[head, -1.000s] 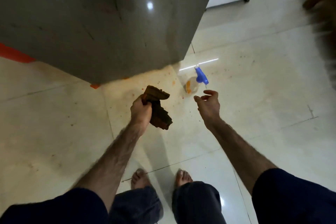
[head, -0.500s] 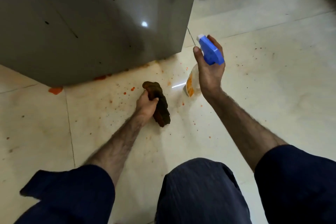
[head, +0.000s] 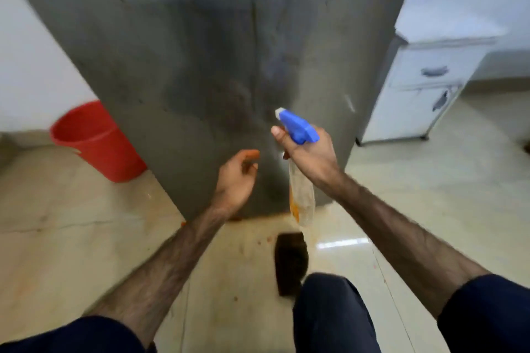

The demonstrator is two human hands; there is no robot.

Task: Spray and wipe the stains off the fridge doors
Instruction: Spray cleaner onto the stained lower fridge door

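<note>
Grey fridge door (head: 200, 66) filled the centre, smeared. Red bucket (head: 94, 140) stood against its left edge; open floor (head: 430, 195) lay right. Right hand (head: 311, 156) gripped the spray bottle (head: 299, 152), nozzle toward the door. Left hand (head: 236, 180) hung slack and empty beside it — brown cloth (head: 289, 261) lay below.
</note>
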